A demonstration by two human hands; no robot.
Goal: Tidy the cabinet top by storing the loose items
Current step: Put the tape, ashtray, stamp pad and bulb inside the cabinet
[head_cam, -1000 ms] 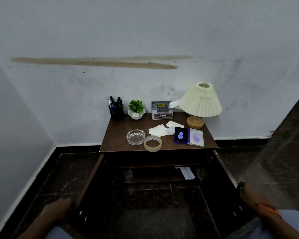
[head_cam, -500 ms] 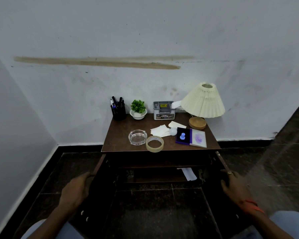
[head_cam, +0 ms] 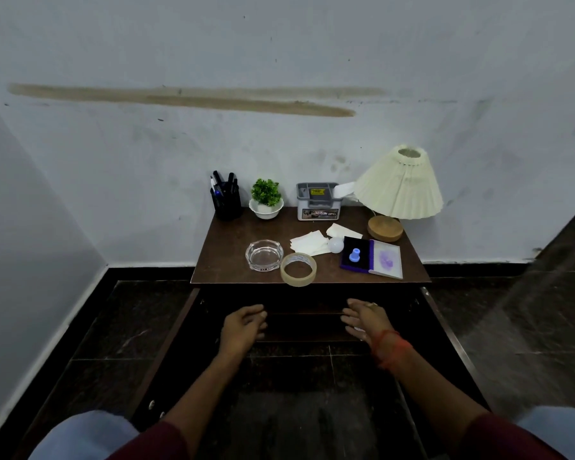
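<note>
In the head view, we judge the task barely begun: the cabinet doors [head_cam: 166, 346] stand open, but nothing has left the cabinet top [head_cam: 226, 257]. Taking the top as a dial, the tape roll [head_cam: 298, 269] sits at 6 o'clock, overhanging the front edge, with the glass ashtray [head_cam: 264, 254] just beside it at 7. The paper slips [head_cam: 307, 242] and a small white ball [head_cam: 336, 244] lie near the centre, and the open stamp pad [head_cam: 356, 255] lies at 4. The pen holder [head_cam: 226, 202], potted plant [head_cam: 266, 200], grey box [head_cam: 318, 201] and lamp [head_cam: 400, 184] line the back from 11 to 2. Our left hand [head_cam: 243, 330] and right hand [head_cam: 365, 320] hover below the front edge, fingers released and holding nothing. Every loose item is left to store.
</note>
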